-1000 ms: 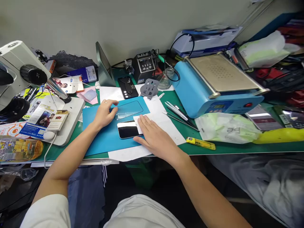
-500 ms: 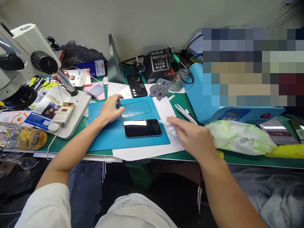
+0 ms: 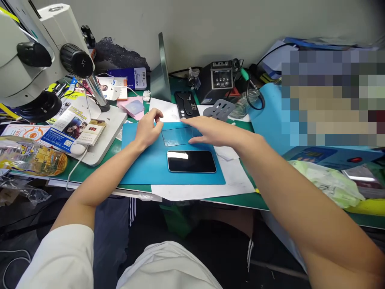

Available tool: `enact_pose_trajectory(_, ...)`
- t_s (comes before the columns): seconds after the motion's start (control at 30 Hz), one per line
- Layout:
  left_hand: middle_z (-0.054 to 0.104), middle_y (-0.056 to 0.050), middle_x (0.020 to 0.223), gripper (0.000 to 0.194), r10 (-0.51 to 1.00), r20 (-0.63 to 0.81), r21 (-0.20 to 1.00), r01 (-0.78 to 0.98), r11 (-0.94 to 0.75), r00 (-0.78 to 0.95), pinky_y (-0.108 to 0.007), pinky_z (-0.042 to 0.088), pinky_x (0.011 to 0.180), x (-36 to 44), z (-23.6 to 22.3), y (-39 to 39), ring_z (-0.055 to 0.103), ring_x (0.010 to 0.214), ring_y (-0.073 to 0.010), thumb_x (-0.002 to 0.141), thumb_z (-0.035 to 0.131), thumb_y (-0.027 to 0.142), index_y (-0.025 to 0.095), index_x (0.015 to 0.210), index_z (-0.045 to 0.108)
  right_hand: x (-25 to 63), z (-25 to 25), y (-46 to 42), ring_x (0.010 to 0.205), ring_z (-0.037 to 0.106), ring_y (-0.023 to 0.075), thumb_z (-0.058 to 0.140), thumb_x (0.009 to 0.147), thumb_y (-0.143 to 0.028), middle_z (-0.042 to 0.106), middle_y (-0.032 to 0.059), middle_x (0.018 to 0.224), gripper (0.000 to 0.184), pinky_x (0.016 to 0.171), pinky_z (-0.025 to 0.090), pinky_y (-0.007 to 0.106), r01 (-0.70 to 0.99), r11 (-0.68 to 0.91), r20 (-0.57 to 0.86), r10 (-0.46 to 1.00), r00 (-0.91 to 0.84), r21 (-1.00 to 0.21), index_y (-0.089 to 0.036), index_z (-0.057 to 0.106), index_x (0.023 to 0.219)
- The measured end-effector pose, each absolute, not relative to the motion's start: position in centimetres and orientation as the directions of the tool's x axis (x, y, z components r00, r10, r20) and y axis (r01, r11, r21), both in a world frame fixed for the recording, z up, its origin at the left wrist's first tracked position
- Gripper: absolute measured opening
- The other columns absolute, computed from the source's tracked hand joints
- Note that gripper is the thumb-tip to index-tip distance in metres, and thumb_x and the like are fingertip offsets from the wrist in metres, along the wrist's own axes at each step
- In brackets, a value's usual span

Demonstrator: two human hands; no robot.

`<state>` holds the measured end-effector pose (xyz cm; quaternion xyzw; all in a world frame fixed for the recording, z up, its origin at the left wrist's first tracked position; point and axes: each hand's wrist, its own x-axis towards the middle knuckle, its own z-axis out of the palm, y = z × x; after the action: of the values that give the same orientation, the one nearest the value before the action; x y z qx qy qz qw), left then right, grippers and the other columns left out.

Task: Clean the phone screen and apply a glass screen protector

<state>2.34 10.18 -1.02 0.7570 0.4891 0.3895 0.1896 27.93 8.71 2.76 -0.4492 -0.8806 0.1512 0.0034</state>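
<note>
The clear panel point(image 3: 177, 137), a thin dark-edged sheet, lies flat on the blue mat point(image 3: 141, 172), with its right end under the right grip point(image 3: 210, 129). That grip spans the panel's far and near edges from the right, palm down, thumb and fingers apart; whether the fingertips touch it I cannot tell, and the hand hides the panel's right end. The left grip point(image 3: 146, 130) is just beyond the panel's left end, over the mat's far left part, fingers curled and thumb apart from them, with a gap between.

The phone point(image 3: 191, 161) lies screen up on the mat, nearer the person than the panel and just beside it, a bright reflection on its left half. White paper point(image 3: 240, 186) spreads on the counter point(image 3: 207, 204) at the mat's right and near edges.

Behind the panel, a black case point(image 3: 187, 104) lies near the mat's far edge, and a grey slotted piece point(image 3: 219, 109) sits close behind the right wrist. Farther back are a soldering station point(image 3: 214, 82) and a glass jar point(image 3: 244, 105). The microscope point(image 3: 48, 56) overhangs the left side, its white base point(image 3: 110, 130) near the mat. The right forearm crosses in front of the blue machine point(image 3: 266, 114).
</note>
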Motion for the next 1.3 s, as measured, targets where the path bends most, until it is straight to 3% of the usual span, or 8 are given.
enact_pose_trajectory(0.23, 0.062, -0.003, 0.091, 0.019, 0.866, 0.454, 0.641, 0.598, -0.481, 0.210, -0.038, 0.048, 0.081, 2.5, -0.9, 10.0, 0.059, 0.090, -0.0228, 0.079, 0.049, 0.010, 0.024, 0.090, 0.050, 28.8, 1.7, 9.4, 0.131, 0.057, 0.0382, 0.061, 0.087, -0.057, 0.062, 0.0144, 0.146, 0.089, 0.105, 0.051, 0.056, 0.778, 0.536, -0.153, 0.782, -0.604, -0.327, -0.022, 0.031, 0.163)
enact_pose_trajectory(0.4, 0.063, -0.005, 0.094, 0.017, 0.857, 0.460, 0.631, 0.593, -0.501, 0.234, -0.038, 0.047, 0.084, 2.6, -1.1, 10.1, 0.059, 0.092, -0.0233, 0.082, 0.049, 0.011, 0.024, 0.093, 0.051, 28.6, 1.5, 8.9, 0.126, 0.061, 0.0378, 0.058, 0.087, -0.059, 0.058, 0.0174, 0.146, 0.088, 0.099, 0.055, 0.050, 0.809, 0.530, -0.156, 0.803, -0.575, -0.256, -0.019, 0.035, 0.162)
enact_pose_trajectory(0.6, 0.066, -0.006, 0.102, 0.014, 0.853, 0.454, 0.669, 0.534, -0.517, 0.257, -0.039, 0.047, 0.092, 2.4, -1.2, 10.4, 0.058, 0.097, -0.0231, 0.094, 0.044, 0.023, 0.022, 0.100, 0.057, 29.4, 1.6, 7.5, 0.117, 0.067, 0.0388, 0.056, 0.091, -0.055, 0.060, 0.0214, 0.144, 0.076, 0.088, 0.061, 0.050, 0.783, 0.604, 0.030, 0.794, -0.607, -0.147, -0.014, 0.047, 0.154)
enact_pose_trajectory(0.73, 0.067, -0.010, 0.114, 0.049, 0.788, 0.498, 0.660, 0.431, -0.615, 0.361, -0.040, 0.047, 0.094, 2.3, -0.7, 9.8, 0.060, 0.104, -0.0247, 0.104, 0.036, 0.059, 0.020, 0.123, 0.058, 30.2, 1.9, 5.2, 0.123, 0.067, 0.0366, 0.058, 0.095, -0.050, 0.064, 0.0191, 0.142, 0.069, 0.095, 0.061, 0.051, 0.766, 0.603, 0.336, 0.785, -0.521, -0.223, -0.017, 0.047, 0.154)
enact_pose_trajectory(0.87, 0.064, -0.015, 0.130, 0.089, 0.612, 0.546, 0.546, 0.311, -0.778, 0.573, -0.047, 0.047, 0.101, 2.5, -0.1, 9.0, 0.058, 0.117, -0.0311, 0.088, 0.045, 0.088, 0.021, 0.148, 0.048, 30.9, 1.4, 2.3, 0.124, 0.067, 0.0334, 0.064, 0.095, -0.044, 0.069, 0.0137, 0.136, 0.064, 0.105, 0.057, 0.051, 0.719, 0.641, 0.519, 0.725, -0.452, -0.269, -0.023, 0.048, 0.154)
enact_pose_trajectory(0.97, 0.063, -0.016, 0.135, 0.100, 0.506, 0.535, 0.476, 0.253, -0.842, 0.677, -0.052, 0.046, 0.106, 2.6, 0.3, 8.8, 0.058, 0.121, -0.0340, 0.081, 0.054, 0.090, 0.023, 0.156, 0.041, 31.4, 0.9, 0.5, 0.126, 0.067, 0.0349, 0.065, 0.094, -0.039, 0.068, 0.0150, 0.140, 0.062, 0.107, 0.056, 0.053, 0.724, 0.646, 0.534, 0.712, -0.456, -0.243, -0.022, 0.051, 0.153)
enact_pose_trajectory(1.13, 0.064, -0.017, 0.133, 0.101, 0.387, 0.518, 0.353, 0.222, -0.909, 0.763, -0.053, 0.048, 0.104, 2.7, 0.6, 8.7, 0.059, 0.119, -0.0351, 0.078, 0.066, 0.084, 0.023, 0.155, 0.045, 32.1, 0.0, -0.8, 0.126, 0.067, 0.0364, 0.067, 0.092, -0.037, 0.069, 0.0163, 0.137, 0.061, 0.105, 0.056, 0.054, 0.735, 0.636, 0.519, 0.721, -0.460, -0.233, -0.020, 0.055, 0.150)
enact_pose_trajectory(1.3, 0.065, -0.017, 0.127, 0.096, 0.336, 0.483, 0.245, 0.243, -0.939, 0.808, -0.050, 0.051, 0.096, 2.7, 1.0, 8.4, 0.062, 0.111, -0.0334, 0.081, 0.065, 0.082, 0.021, 0.152, 0.047, 31.9, -0.4, -1.4, 0.124, 0.068, 0.0358, 0.068, 0.089, -0.038, 0.071, 0.0147, 0.133, 0.056, 0.107, 0.054, 0.056, 0.686, 0.591, 0.497, 0.785, -0.369, -0.425, -0.021, 0.062, 0.143)
